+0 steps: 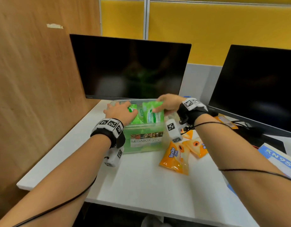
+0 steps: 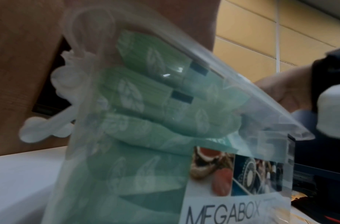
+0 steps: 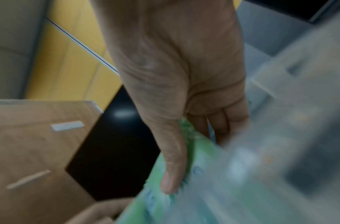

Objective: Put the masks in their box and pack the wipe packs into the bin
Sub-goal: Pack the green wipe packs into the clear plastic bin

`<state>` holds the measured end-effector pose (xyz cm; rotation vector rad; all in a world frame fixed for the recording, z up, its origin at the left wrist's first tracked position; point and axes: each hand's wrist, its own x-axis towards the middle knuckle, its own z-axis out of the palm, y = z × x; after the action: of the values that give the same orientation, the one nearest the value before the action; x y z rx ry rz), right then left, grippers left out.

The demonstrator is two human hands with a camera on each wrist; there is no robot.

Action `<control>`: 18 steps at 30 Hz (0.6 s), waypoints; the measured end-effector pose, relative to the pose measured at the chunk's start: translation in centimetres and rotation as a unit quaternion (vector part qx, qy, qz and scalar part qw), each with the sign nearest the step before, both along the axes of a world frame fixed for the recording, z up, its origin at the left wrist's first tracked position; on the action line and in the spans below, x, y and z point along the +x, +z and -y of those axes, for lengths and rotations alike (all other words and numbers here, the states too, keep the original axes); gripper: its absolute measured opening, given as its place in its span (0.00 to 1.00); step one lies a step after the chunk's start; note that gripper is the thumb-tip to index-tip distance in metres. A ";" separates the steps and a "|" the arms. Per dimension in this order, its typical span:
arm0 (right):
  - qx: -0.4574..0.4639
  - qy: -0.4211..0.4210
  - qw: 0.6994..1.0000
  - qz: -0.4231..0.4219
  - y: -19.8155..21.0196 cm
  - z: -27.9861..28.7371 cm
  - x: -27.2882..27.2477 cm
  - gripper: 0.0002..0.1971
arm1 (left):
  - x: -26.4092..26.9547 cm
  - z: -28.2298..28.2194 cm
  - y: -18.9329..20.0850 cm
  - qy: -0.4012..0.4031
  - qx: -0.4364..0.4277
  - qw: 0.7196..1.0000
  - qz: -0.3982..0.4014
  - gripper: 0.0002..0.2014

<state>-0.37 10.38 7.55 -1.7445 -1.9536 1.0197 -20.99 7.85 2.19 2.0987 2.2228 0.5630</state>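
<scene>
A clear MEGABOX bin (image 1: 142, 141) stands mid-table with several green wipe packs (image 2: 146, 94) stacked inside. My left hand (image 1: 116, 110) reaches into its left side and lies palm down on a green pack (image 1: 133, 110), fingers fairly straight. My right hand (image 1: 159, 104) pinches another green wipe pack (image 1: 153, 113), thumb in front, and holds it upright at the bin's right side. The right wrist view shows the thumb (image 3: 170, 181) pressed on that pack (image 3: 161, 209). Orange wipe packs (image 1: 174, 158) lie on the table right of the bin. A KN95 mask box (image 1: 280, 158) sits far right.
Two dark monitors (image 1: 131, 68) stand behind the bin and at the right (image 1: 259, 86). A wooden partition (image 1: 34, 79) closes off the left. Black cables (image 1: 249, 126) lie by the right monitor's base. The white table (image 1: 141, 185) runs toward me to its front edge.
</scene>
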 end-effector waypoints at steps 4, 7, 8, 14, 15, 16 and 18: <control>0.052 0.021 0.965 0.256 -4.2 -1.6 -2.0 0.39 | -0.2 -0.1 0.0 -0.006 0.003 1.000 0.012 0.25; 0.058 0.075 0.933 0.346 -6.0 -1.9 -3.1 0.31 | -0.5 -0.3 -0.1 0.043 0.015 0.995 0.092 0.24; 0.024 0.092 0.927 0.362 -6.7 -2.4 -2.9 0.28 | -0.6 -0.4 -0.1 0.061 0.007 0.993 0.105 0.25; 0.173 0.029 0.913 0.367 -7.0 -2.6 -1.8 0.26 | -0.4 -1.0 -0.1 0.053 -0.049 0.995 0.069 0.31; 0.225 -0.010 0.904 0.363 -6.2 -1.9 -1.3 0.26 | -0.3 -1.0 -0.1 0.049 -0.049 0.996 0.062 0.32; 0.226 -0.071 0.901 0.363 -5.4 -1.5 -0.3 0.28 | -0.2 -1.0 -0.1 0.047 -0.048 0.996 0.056 0.32; 0.162 -0.134 0.926 0.314 -4.9 -1.5 2.2 0.36 | 0.2 -1.0 0.0 0.045 -0.058 0.995 0.062 0.32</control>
<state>1.87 11.90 2.64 -2.2202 -1.9767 0.0159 -20.76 8.81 2.20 1.8641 2.2311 0.5392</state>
